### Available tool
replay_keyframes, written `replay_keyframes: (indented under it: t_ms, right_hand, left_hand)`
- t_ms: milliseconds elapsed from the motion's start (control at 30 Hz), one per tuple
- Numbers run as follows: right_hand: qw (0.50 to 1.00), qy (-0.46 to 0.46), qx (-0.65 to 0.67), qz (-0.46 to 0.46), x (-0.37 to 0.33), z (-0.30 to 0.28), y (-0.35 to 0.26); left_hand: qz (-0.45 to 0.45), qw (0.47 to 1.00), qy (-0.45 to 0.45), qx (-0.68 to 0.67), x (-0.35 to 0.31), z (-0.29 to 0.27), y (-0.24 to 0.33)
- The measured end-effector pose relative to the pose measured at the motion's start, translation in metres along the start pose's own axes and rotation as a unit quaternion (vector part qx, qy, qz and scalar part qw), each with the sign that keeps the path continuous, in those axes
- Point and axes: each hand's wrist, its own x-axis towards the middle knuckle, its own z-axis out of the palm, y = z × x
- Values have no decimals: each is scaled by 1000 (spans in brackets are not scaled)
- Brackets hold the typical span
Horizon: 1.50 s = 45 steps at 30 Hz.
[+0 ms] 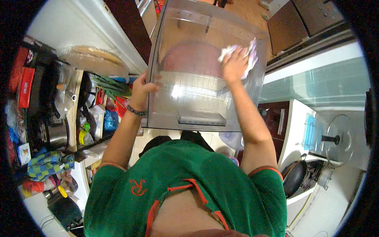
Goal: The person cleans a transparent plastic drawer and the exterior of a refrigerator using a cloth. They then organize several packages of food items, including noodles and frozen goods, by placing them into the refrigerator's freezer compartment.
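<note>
A large see-through plastic drawer [189, 75], like a fridge bin, is held up in front of me with its moulded handle [201, 117] on the near side. My left hand [140, 91] grips its left wall, thumb showing on one side and the fingers seen dimly through the plastic. Bunched under my right hand [235, 66] is a white and purple cloth [251, 59], pressed against the right part of the drawer. The fingers of this hand lie curved over the cloth. A beaded bracelet [135, 110] circles my left wrist.
Crowded shelves on the left hold green onions [112, 85], a steel pot [55, 132] and a checked cloth [49, 164]. At right are a black frying pan [295, 175], a glass lid [340, 140] and a white-sided cabinet [292, 134]. Wooden floor [252, 19] shows beyond the drawer.
</note>
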Motion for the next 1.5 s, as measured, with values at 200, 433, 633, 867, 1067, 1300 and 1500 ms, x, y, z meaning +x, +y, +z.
replay_keyframes:
  t_ms: [200,433,633,867,1067,1300,1500]
  right_hand:
    - [800,-596,52,-45,-51,-4,37]
    - [713,-397,557,151,22,-29,74]
    - [714,54,642,275,1,-72,104]
    - [640,-104,698,302,63,64,82]
    - [253,-62,912,316,262,132,8]
    - [319,-91,900,281,282,134,-8]
    - [247,54,942,220,376,116,56]
  left_hand:
    - [22,991,126,39,47,4,-9]
    - [22,997,66,-12,103,15,2]
    - [-14,992,40,-121,181,-16,13]
    - [-65,952,-100,-282,286,-9,31]
    - [-106,944,-128,-285,371,51,58]
    - [-68,964,-189,-172,466,70,117]
    - [-92,954,-210,-191,521,101,107]
